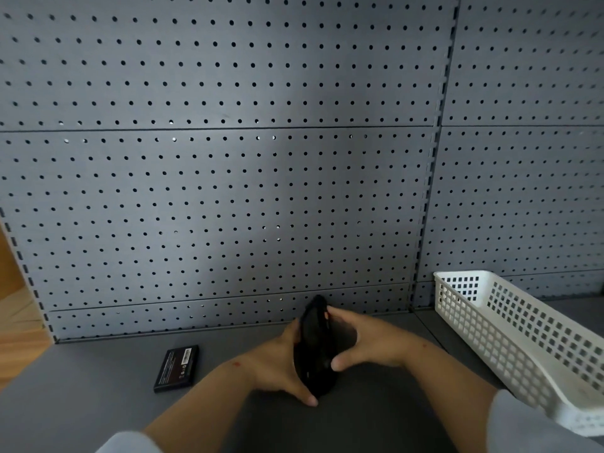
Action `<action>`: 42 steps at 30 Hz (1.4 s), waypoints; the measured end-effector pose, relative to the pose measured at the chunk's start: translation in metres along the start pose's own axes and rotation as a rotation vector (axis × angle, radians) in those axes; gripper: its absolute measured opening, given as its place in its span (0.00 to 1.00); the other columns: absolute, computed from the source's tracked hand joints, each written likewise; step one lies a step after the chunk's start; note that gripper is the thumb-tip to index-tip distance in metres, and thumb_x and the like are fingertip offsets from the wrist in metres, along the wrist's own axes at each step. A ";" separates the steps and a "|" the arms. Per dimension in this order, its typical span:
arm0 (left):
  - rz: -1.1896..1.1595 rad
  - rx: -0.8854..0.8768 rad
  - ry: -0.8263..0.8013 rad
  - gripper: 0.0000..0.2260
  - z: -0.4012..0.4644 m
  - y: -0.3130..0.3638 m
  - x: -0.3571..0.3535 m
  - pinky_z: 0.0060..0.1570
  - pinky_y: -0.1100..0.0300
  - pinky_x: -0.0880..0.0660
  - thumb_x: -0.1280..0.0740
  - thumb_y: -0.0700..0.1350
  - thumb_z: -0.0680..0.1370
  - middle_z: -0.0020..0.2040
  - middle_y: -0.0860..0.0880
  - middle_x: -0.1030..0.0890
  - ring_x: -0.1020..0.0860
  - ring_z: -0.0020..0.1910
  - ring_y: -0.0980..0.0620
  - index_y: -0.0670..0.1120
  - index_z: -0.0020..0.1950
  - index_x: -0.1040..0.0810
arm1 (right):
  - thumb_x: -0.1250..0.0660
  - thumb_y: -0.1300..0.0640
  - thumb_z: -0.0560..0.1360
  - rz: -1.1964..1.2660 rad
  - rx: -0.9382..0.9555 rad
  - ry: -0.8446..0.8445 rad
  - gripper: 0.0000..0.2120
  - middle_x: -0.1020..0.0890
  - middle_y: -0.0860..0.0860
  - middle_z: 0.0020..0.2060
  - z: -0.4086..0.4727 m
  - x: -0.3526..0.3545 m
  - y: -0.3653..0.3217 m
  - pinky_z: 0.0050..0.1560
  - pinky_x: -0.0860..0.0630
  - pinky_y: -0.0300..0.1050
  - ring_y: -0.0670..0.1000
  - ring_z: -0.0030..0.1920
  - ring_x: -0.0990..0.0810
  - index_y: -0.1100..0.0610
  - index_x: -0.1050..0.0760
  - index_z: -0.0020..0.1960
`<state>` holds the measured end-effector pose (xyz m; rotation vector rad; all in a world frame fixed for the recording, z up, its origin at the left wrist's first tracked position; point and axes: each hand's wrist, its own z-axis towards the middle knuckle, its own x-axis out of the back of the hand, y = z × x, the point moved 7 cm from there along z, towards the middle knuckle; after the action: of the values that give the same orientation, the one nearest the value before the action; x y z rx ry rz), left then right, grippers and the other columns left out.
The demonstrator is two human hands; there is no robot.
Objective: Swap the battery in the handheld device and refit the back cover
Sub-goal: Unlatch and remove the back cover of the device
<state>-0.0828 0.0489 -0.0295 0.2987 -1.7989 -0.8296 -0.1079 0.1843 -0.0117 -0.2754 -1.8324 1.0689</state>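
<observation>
The black handheld device (315,348) stands on edge over the grey shelf, gripped between both hands. My left hand (277,364) holds its left side, fingers along its lower edge. My right hand (362,344) clasps its right side, thumb near the top and fingers curled at the bottom. The device is dark and blurred, so I cannot tell whether its back cover is on. A flat black battery (177,368) with a white label lies on the shelf to the left of my hands, apart from them.
A white plastic lattice basket (523,338) stands at the right, running toward the near edge. A grey pegboard wall (228,191) rises right behind the device. The grey shelf surface (81,403) spreads at the lower left; a wooden surface (16,322) shows at far left.
</observation>
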 end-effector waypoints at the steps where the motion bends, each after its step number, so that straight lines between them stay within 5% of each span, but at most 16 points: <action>1: -0.032 0.009 0.001 0.57 0.000 0.003 -0.002 0.60 0.72 0.42 0.21 0.47 0.61 0.66 0.59 0.35 0.38 0.67 0.61 0.52 0.72 0.64 | 0.22 0.48 0.59 0.012 0.003 0.022 0.51 0.37 0.45 0.73 0.001 0.000 -0.004 0.73 0.39 0.49 0.46 0.71 0.37 0.48 0.46 0.74; 4: -0.078 0.017 0.013 0.61 0.002 0.009 0.000 0.62 0.70 0.41 0.22 0.47 0.63 0.72 0.54 0.37 0.37 0.66 0.61 0.51 0.71 0.72 | 0.23 0.48 0.61 -0.061 0.009 0.071 0.47 0.34 0.47 0.71 0.004 -0.003 -0.019 0.68 0.32 0.47 0.48 0.67 0.30 0.49 0.44 0.73; 12: -0.029 0.083 0.034 0.59 -0.013 -0.013 0.008 0.66 0.66 0.42 0.22 0.52 0.62 0.73 0.52 0.38 0.38 0.69 0.57 0.49 0.73 0.67 | 0.26 0.50 0.67 -0.062 0.004 0.058 0.34 0.29 0.49 0.68 0.007 -0.019 -0.020 0.67 0.33 0.43 0.46 0.67 0.31 0.52 0.34 0.69; 15: 0.098 0.115 0.013 0.63 -0.021 -0.023 0.005 0.75 0.53 0.54 0.24 0.63 0.55 0.76 0.49 0.46 0.48 0.74 0.52 0.49 0.73 0.66 | 0.29 0.48 0.69 -0.089 -0.044 0.032 0.34 0.31 0.44 0.66 0.004 -0.024 -0.006 0.65 0.39 0.38 0.48 0.69 0.34 0.52 0.37 0.71; 18: 0.205 0.160 -0.019 0.68 -0.021 -0.032 0.003 0.74 0.48 0.61 0.33 0.74 0.47 0.77 0.46 0.53 0.57 0.75 0.49 0.48 0.73 0.66 | 0.30 0.43 0.69 -0.115 -0.073 0.025 0.36 0.37 0.49 0.73 0.006 -0.028 0.006 0.72 0.42 0.44 0.50 0.72 0.38 0.50 0.41 0.72; 24: 0.202 0.154 -0.007 0.68 -0.023 -0.035 0.003 0.75 0.52 0.51 0.34 0.74 0.45 0.77 0.45 0.51 0.55 0.76 0.45 0.50 0.73 0.67 | 0.31 0.42 0.69 -0.126 -0.087 -0.002 0.36 0.41 0.49 0.75 0.009 -0.026 0.014 0.73 0.45 0.46 0.49 0.74 0.42 0.48 0.42 0.73; 29: 0.239 0.100 0.073 0.66 -0.023 -0.031 0.004 0.72 0.59 0.44 0.34 0.74 0.48 0.76 0.45 0.45 0.44 0.74 0.48 0.47 0.75 0.61 | 0.36 0.46 0.75 -0.102 -0.074 0.099 0.21 0.25 0.50 0.66 0.012 -0.013 0.014 0.62 0.36 0.37 0.46 0.65 0.29 0.51 0.28 0.65; 32: 0.263 0.089 0.104 0.66 -0.022 -0.030 0.001 0.72 0.59 0.45 0.36 0.76 0.47 0.77 0.47 0.46 0.45 0.74 0.50 0.47 0.75 0.60 | 0.39 0.49 0.77 -0.207 -0.067 0.194 0.15 0.19 0.55 0.58 0.022 -0.001 0.011 0.61 0.27 0.44 0.51 0.59 0.22 0.55 0.22 0.58; 42: 0.283 0.093 0.159 0.67 -0.019 -0.032 0.002 0.71 0.61 0.44 0.43 0.78 0.42 0.76 0.48 0.45 0.44 0.74 0.52 0.48 0.75 0.57 | 0.40 0.55 0.78 -0.561 -0.068 0.099 0.19 0.28 0.56 0.69 0.055 0.004 -0.006 0.69 0.38 0.43 0.54 0.69 0.31 0.60 0.31 0.67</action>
<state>-0.0720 0.0172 -0.0458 0.1594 -1.6850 -0.5092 -0.1535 0.1527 -0.0126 0.1427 -1.7125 0.5917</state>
